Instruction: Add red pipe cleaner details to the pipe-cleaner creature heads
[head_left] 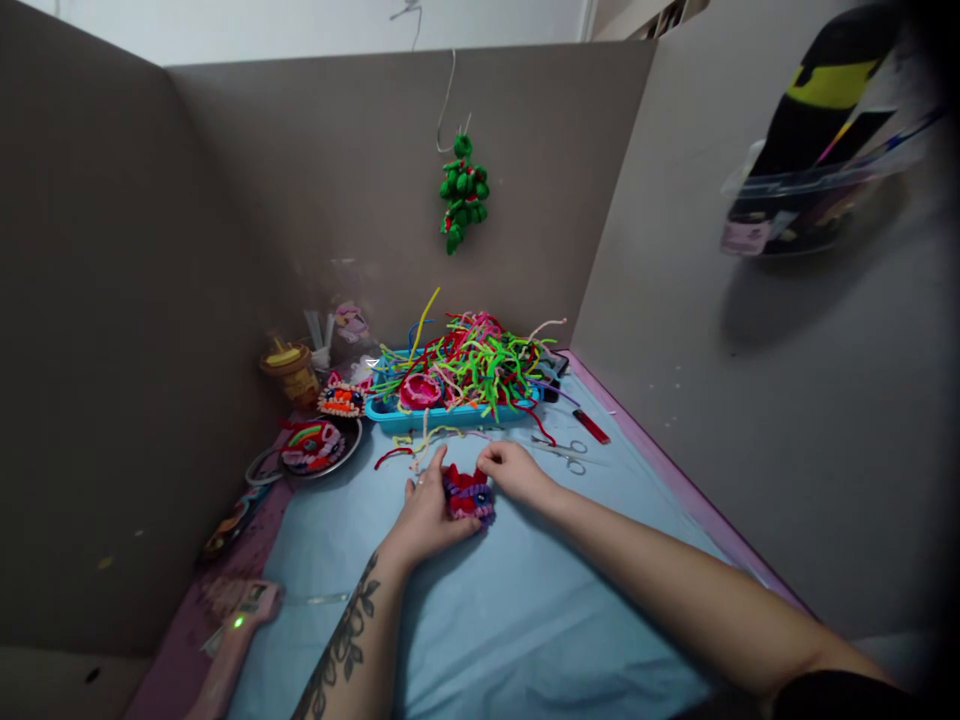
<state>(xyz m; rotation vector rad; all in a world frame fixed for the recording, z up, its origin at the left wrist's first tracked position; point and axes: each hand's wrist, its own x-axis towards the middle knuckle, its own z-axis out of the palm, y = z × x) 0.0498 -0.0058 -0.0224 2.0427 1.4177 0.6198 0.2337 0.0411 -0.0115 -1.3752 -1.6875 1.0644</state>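
Observation:
A small red and purple figure made of fuzzy pipe cleaners (470, 497), with a blue eye-like spot, is on the blue cloth in front of me. My left hand (429, 507) is closed around its left side, thumb along the lower edge. My right hand (514, 470) pinches at the figure's red, upper right point with thumb and forefinger. Just beyond the hands lie loose pipe cleaner pieces (395, 456), red, yellow and pale. The side of the figure under my left palm is hidden.
A blue tray (405, 418) heaped with colourful pipe cleaners stands at the back. Scissors (566, 452) and a red flat object (591, 426) lie right. At left are a metal pan (341, 455) holding a rainbow craft piece, and a pink device (251, 612) with a green light. Partitions enclose three sides.

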